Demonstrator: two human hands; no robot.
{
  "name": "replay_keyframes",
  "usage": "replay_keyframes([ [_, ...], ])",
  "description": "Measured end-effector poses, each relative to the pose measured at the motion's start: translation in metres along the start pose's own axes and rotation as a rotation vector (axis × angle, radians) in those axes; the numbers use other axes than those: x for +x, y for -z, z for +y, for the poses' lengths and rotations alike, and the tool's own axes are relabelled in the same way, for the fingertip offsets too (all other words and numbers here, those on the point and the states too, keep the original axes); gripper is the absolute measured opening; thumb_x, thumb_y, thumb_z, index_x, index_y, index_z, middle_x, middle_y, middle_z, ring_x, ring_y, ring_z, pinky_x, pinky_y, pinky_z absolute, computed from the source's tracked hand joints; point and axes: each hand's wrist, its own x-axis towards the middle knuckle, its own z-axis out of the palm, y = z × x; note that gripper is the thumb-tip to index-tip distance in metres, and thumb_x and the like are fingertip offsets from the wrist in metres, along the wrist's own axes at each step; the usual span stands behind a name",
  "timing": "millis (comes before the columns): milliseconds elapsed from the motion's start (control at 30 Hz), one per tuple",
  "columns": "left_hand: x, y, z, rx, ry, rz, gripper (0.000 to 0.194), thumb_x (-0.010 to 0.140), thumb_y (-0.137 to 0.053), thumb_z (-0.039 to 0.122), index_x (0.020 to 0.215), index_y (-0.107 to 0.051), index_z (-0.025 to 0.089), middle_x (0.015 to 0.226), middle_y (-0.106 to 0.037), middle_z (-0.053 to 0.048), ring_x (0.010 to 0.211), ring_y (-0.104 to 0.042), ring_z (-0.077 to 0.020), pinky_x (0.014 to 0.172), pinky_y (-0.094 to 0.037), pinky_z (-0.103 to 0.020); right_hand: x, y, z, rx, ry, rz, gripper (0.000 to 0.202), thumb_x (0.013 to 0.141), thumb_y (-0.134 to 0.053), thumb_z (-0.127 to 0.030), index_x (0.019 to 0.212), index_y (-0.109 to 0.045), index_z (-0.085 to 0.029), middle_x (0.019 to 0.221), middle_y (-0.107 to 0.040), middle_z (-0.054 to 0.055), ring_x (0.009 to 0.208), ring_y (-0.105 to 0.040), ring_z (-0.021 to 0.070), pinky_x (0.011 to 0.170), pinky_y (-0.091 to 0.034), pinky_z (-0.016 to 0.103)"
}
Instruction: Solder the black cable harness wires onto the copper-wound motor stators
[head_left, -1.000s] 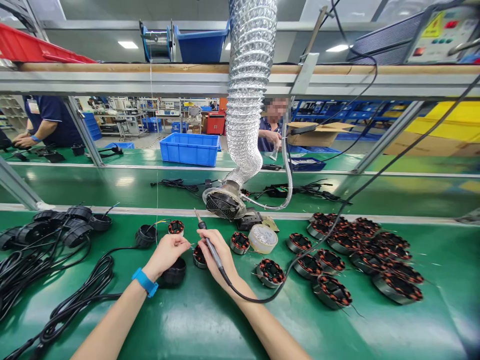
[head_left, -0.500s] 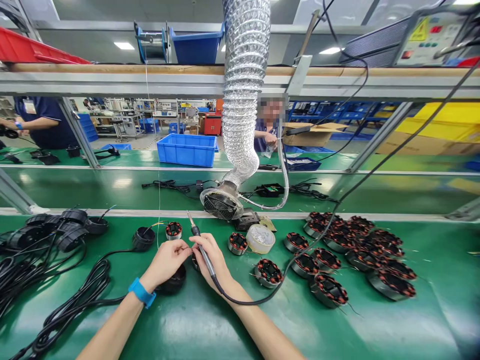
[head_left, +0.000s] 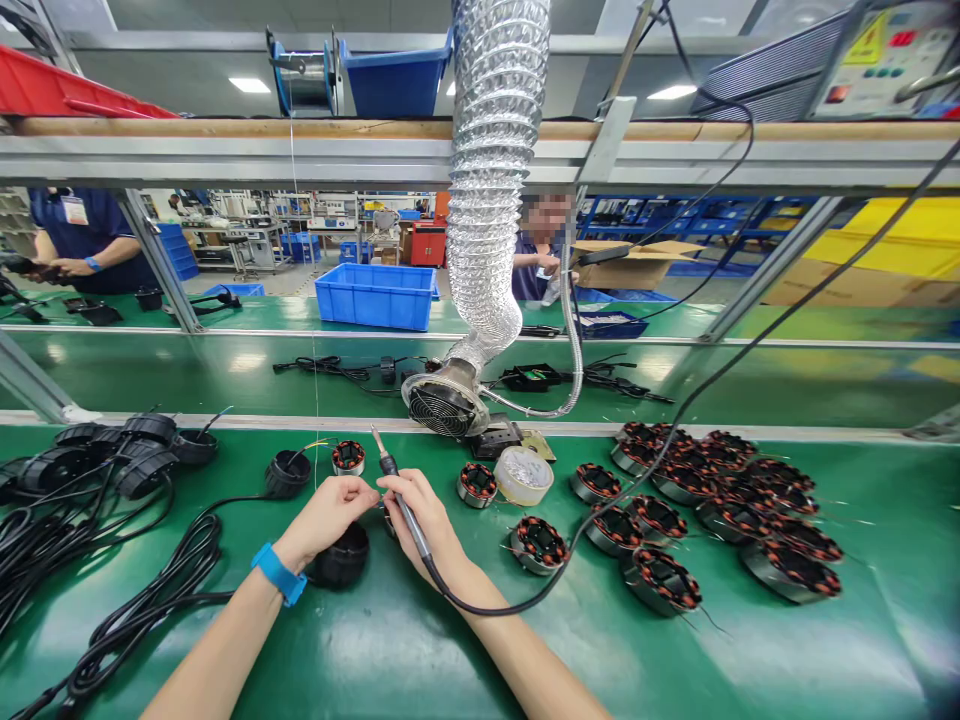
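Note:
My right hand [head_left: 433, 530] is closed around a soldering iron [head_left: 410, 524], its tip pointing up and away from me. The thumb and forefinger of that hand also pinch close to my left hand [head_left: 324, 522]. My left fingers are pressed together in a pinch; whatever is between them is too small to make out. Below my left hand sits a black round housing [head_left: 343, 562]. A part mostly covered by my right hand lies beside it. Just beyond stand a small copper-wound stator [head_left: 348, 457] and a black cup with wires [head_left: 288, 473].
A fume extractor [head_left: 447, 402] hangs ahead on a silver duct [head_left: 491, 200]. Rightward are a round clear tub [head_left: 523, 475] and many stators [head_left: 661, 580]. Black housings [head_left: 142, 465] and coiled cables [head_left: 161, 580] lie left. The iron's cord [head_left: 675, 415] crosses the right side. Two people work opposite.
My left hand has shifted slightly left and uncovers more of the black housing. The soldering iron stays in my right hand, almost still. The view has moved a little.

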Motion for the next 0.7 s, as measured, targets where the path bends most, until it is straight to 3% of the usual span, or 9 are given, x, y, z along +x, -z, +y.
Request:
replay_keyframes([
  [100, 0.0005, -0.0010, 0.0018, -0.032, 0.022, 0.028, 0.041, 0.073, -0.061, 0.056, 0.065, -0.055, 0.016, 0.063, -0.050, 0.003, 0.061, -0.040, -0.0123, 0.062, -0.032, -0.025, -0.0007, 0.0001, -0.0016, -0.014, -0.009, -0.023, 0.034, 0.094, -0.042, -0.011, 0.121, -0.057, -0.026, 0.103, -0.053, 0.007, 0.078, -0.059, 0.0136, 0.073, -0.051, 0.025],
  [267, -0.0003, -0.0007, 0.0057, -0.026, 0.056, 0.070, 0.038, 0.069, -0.064, 0.053, 0.062, -0.055, 0.017, 0.060, -0.049, 0.003, 0.060, -0.041, -0.0123, 0.061, -0.030, -0.025, 0.0003, 0.0028, -0.0060, 0.143, -0.095, 0.043, 0.032, 0.089, -0.049, -0.009, 0.117, -0.056, -0.024, 0.102, -0.053, 0.006, 0.079, -0.062, 0.0135, 0.080, -0.053, 0.028],
  [500, -0.0011, 0.0029, 0.0039, -0.009, 0.084, 0.076, 0.035, 0.071, -0.063, 0.049, 0.063, -0.057, 0.016, 0.058, -0.047, 0.005, 0.057, -0.035, -0.0105, 0.059, -0.026, -0.025, 0.0041, -0.0007, -0.0027, 0.260, -0.281, 0.096, 0.033, 0.080, -0.054, -0.009, 0.109, -0.056, -0.023, 0.099, -0.050, 0.002, 0.062, -0.059, 0.0086, 0.063, -0.054, 0.024],
  [700, -0.0012, 0.0012, -0.0009, 0.005, 0.039, 0.030, 0.036, 0.074, -0.062, 0.050, 0.066, -0.057, 0.015, 0.064, -0.054, 0.002, 0.062, -0.043, -0.0125, 0.062, -0.031, -0.025, 0.0049, -0.0027, -0.0009, 0.283, -0.277, 0.111, 0.034, 0.080, -0.054, -0.010, 0.112, -0.056, -0.023, 0.101, -0.049, 0.002, 0.062, -0.059, 0.0079, 0.063, -0.054, 0.023],
])
